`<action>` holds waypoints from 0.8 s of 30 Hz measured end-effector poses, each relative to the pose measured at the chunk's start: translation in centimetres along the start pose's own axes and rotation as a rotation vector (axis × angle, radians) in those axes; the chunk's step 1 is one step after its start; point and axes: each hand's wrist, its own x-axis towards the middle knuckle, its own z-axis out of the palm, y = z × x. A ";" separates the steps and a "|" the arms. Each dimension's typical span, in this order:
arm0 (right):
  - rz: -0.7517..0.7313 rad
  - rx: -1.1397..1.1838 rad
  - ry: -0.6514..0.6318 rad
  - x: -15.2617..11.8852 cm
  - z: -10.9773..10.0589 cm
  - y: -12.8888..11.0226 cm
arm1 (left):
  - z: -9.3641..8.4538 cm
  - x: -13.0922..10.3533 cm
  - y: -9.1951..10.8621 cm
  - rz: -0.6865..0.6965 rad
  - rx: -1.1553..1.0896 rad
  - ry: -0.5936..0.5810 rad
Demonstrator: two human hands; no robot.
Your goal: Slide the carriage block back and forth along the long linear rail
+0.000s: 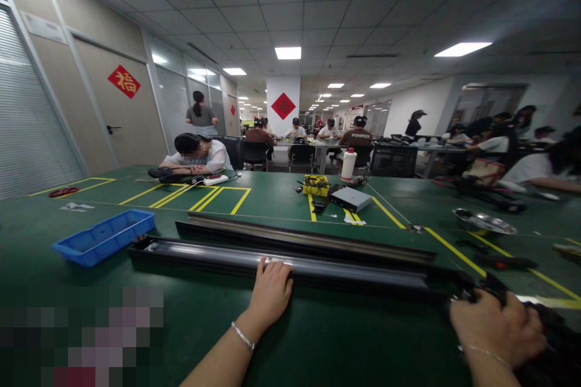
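A long black channel-shaped housing [204,254] with a shiny metallic inside lies lengthwise across the green table in front of me. My left hand [272,284] grips its near edge around the middle, thumb and fingers over the rim. At the right end, my right hand [499,323] is closed around a dark part whose shape I cannot make out; the fingers partly hide it. Just behind the housing lies a second long dark strip [308,236], roughly parallel to it. A bunch of black material [556,344] sits beside my right wrist.
A blue plastic tray [106,236] stands left of the housing. Farther back are a grey box [350,198], a yellow object with cables [316,185] and a white bottle [348,165]. A metal bowl [485,222] sits at right. A person [213,156] leans on the table's far edge.
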 end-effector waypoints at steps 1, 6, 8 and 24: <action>0.053 0.065 0.029 0.1 -0.3 -0.4 | -0.1 0.0 0.1 -0.003 -0.006 0.001; -0.228 0.179 -0.047 -0.2 -1.9 -5.1 | -0.2 -0.2 0.2 -0.014 -0.053 -0.006; -0.323 0.181 -0.127 -1.0 -2.1 -7.0 | -0.2 -0.3 0.2 -0.016 -0.064 -0.006; -0.479 0.164 -0.688 -2.2 -1.6 -8.8 | -0.7 1.1 -4.6 -0.353 0.187 0.161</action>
